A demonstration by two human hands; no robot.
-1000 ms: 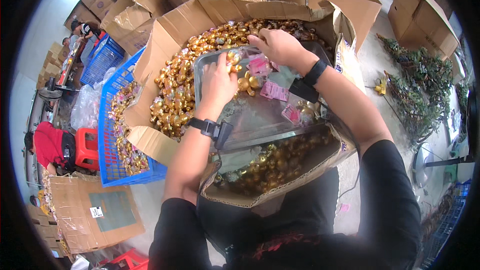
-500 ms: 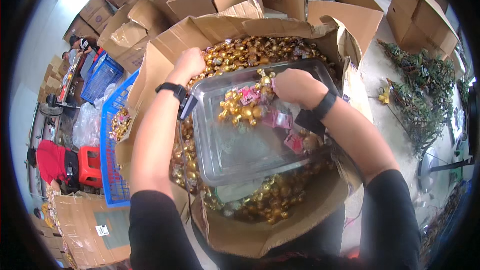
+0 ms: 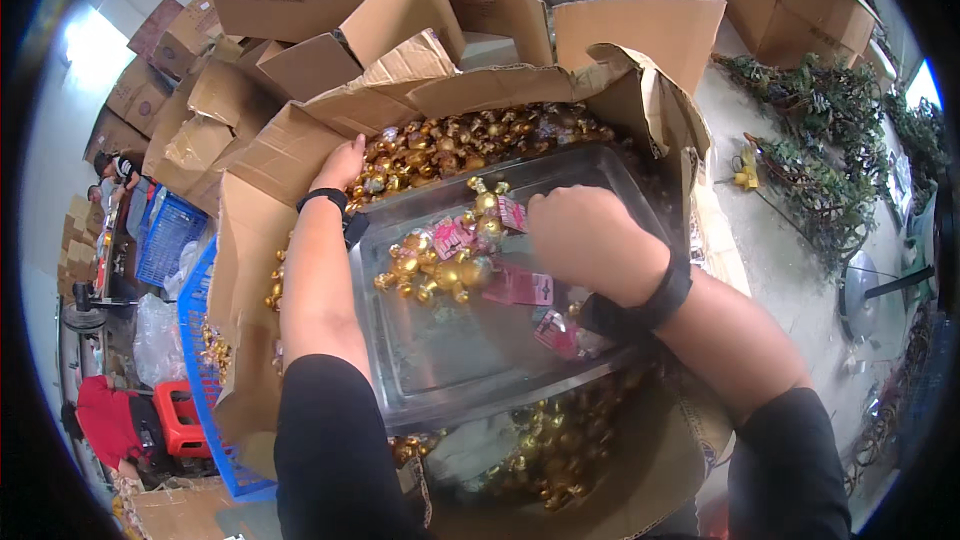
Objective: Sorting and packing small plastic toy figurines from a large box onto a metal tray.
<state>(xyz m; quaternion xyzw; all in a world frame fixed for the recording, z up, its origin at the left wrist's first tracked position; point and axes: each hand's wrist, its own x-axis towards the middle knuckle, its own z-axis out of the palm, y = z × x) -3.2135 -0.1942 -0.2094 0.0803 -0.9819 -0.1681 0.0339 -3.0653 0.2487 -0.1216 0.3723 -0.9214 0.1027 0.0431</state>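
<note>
Since a second ago, my left fingers (image 3: pixel 352 153) have left the tray (image 3: pixel 430 370) and gone to the pile (image 3: pixel 460 140) of gold ornaments past its far left corner, while my right fingers (image 3: pixel 548 225) have drawn in from its far edge to above its right half. My left fingers are at the pile's left edge, just inside the wall of the carton (image 3: pixel 255 230); I cannot tell whether they are clamped on anything. My right fingers are curled, with a pink tag (image 3: pixel 512 213) right at their tips and a gold ornament (image 3: pixel 487 205) just left of it; I cannot tell whether they pinch the tag.

Farther left of my right fingers, a cluster (image 3: pixel 435 270) of gold ornaments lies in the tray with a second pink tag (image 3: pixel 450 237) among it. Below those fingers, toward me, are two more tags, one just to the left (image 3: pixel 517 287) and one nearer my wrist (image 3: pixel 555 335). More ornaments (image 3: pixel 545 440) fill the carton on my side of the tray. Outside the carton, a blue basket (image 3: pixel 198 330) stands to the left and below my left fingers, and green foliage (image 3: pixel 820 140) lies well to the right of my right fingers.
</note>
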